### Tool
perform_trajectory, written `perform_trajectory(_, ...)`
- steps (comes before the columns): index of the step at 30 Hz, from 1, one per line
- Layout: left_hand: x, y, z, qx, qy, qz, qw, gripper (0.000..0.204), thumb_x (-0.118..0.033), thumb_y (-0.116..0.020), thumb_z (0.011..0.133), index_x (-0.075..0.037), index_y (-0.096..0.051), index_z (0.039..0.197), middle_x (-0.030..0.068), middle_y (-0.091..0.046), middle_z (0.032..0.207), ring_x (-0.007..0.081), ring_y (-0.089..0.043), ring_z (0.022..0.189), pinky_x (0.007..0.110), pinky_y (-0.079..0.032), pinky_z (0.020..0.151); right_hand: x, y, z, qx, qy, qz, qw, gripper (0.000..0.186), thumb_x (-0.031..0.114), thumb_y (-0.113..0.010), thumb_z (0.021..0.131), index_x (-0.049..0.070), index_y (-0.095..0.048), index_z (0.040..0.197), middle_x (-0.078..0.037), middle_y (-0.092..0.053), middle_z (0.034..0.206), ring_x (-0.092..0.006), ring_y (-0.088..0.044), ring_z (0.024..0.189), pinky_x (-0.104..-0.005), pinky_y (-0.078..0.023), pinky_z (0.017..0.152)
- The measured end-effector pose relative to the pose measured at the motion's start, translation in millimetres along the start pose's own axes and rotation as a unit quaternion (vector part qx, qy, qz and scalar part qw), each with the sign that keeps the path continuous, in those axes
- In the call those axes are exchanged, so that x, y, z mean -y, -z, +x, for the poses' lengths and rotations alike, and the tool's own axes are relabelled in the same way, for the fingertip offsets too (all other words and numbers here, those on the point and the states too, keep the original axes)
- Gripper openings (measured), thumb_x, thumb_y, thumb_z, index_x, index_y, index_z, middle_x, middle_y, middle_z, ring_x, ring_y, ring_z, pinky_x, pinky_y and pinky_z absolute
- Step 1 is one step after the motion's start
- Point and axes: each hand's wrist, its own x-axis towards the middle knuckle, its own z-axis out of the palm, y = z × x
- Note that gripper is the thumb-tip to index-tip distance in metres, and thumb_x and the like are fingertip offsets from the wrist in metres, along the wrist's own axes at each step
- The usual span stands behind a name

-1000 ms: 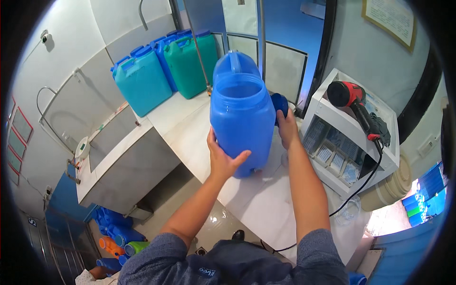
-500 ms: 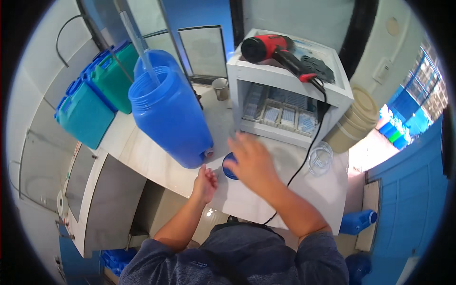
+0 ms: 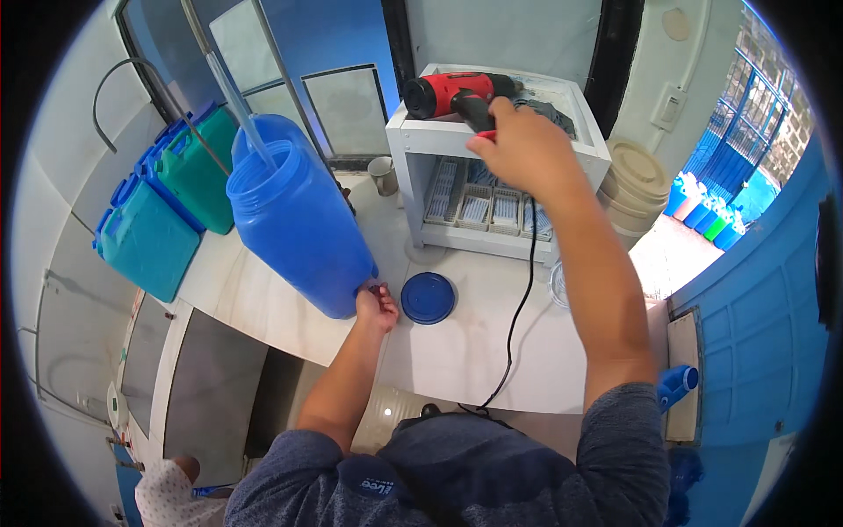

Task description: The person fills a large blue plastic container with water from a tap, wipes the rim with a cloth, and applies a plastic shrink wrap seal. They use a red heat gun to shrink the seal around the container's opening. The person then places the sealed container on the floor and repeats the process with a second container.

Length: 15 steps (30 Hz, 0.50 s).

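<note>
Right hand: closed round the black handle of a red-and-black plastic heat gun | gun: body just beyond and left of this grip, long axis crosswise | left hand: farther away, curled beside tall blue plastic jug; hold unclear

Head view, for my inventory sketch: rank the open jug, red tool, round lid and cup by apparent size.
1. Open jug
2. Red tool, partly behind the right hand
3. Round lid
4. Cup
</note>
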Motion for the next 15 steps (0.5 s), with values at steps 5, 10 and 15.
perform_trajectory(5, -1.8, -1.6, -1.6, 0.023, 0.026, 0.003, 0.999, 0.048, -0.058, -0.046, 0.102, -0.013, -0.061, 0.093, -0.0100, -0.053, 0.064, 0.0062, -0.044, 0.053, 0.022, -0.035, 0.047, 47.7, -11.2, 62.3, 0.047, -0.065, -0.028, 0.996, 0.059, 0.044, -0.072, 0.090, 0.002, -0.058, 0.129, -0.022, -0.068, 0.123, -0.0351, -0.070, 0.110, -0.0488, -0.055, 0.090)
perform_trajectory(10, 7.9, 6.9, -41.5, 0.094, 0.033, 0.080, 0.992, 0.047, -0.059, -0.053, 0.099, -0.013, -0.063, 0.100, -0.0074, -0.057, 0.071, 0.0078, -0.049, 0.060, 0.023, -0.038, 0.051, 10.0, -11.2, 109.1, -0.028, -0.132, 0.019, 0.991, 0.069, 0.059, -0.044, 0.100, 0.005, -0.056, 0.142, -0.017, -0.064, 0.138, -0.0341, -0.061, 0.129, -0.0538, -0.044, 0.106)
perform_trajectory(15, 27.9, 28.8, -87.2, 0.153, -0.015, 0.205, 0.967, 0.041, -0.051, -0.057, 0.101, -0.012, -0.060, 0.114, -0.0046, -0.059, 0.084, 0.0085, -0.051, 0.068, 0.023, -0.042, 0.060, -63.6, -3.7, 89.6, 0.107, -0.031, -0.014, 0.994, 0.065, 0.062, -0.049, 0.101, 0.009, -0.063, 0.137, -0.016, -0.065, 0.136, -0.0316, -0.062, 0.125, -0.0460, -0.046, 0.105)
